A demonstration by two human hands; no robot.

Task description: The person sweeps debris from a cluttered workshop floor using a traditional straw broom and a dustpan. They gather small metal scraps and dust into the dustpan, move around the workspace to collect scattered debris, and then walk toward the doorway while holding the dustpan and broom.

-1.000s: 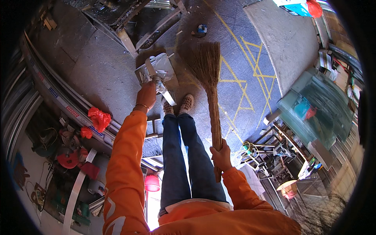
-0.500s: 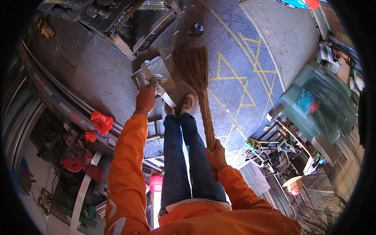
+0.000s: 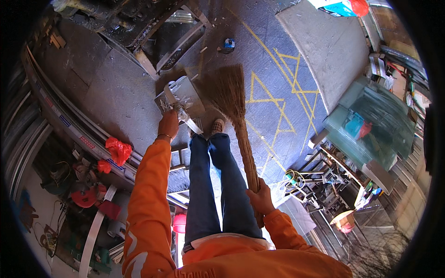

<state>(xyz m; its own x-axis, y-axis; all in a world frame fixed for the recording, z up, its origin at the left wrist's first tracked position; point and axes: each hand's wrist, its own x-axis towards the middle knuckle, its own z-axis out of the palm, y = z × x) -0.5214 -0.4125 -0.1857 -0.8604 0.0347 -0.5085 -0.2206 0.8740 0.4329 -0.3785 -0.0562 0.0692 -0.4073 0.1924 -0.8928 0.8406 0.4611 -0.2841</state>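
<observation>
My left hand (image 3: 168, 124) is closed around the handle of a metal dustpan (image 3: 189, 89), held out ahead of my feet. Light-coloured scraps lie heaped in the pan. My right hand (image 3: 262, 198) grips the lower handle of a straw broom (image 3: 241, 132) near my right thigh. The broom's bristles (image 3: 227, 90) point away from me and fan out just right of the dustpan, apart from it. Whether they touch the floor I cannot tell.
A dark workbench frame (image 3: 181, 44) stands at far left, long metal profiles (image 3: 69, 118) curve along the left. A small blue-and-white object (image 3: 228, 44) lies on the yellow-marked floor. Glass sheets (image 3: 371, 125) and cluttered metal pieces (image 3: 320, 178) are on the right.
The view has shifted slightly, and my legs and shoes have changed position as in a step. Both hands keep their holds on the dustpan and broom.
</observation>
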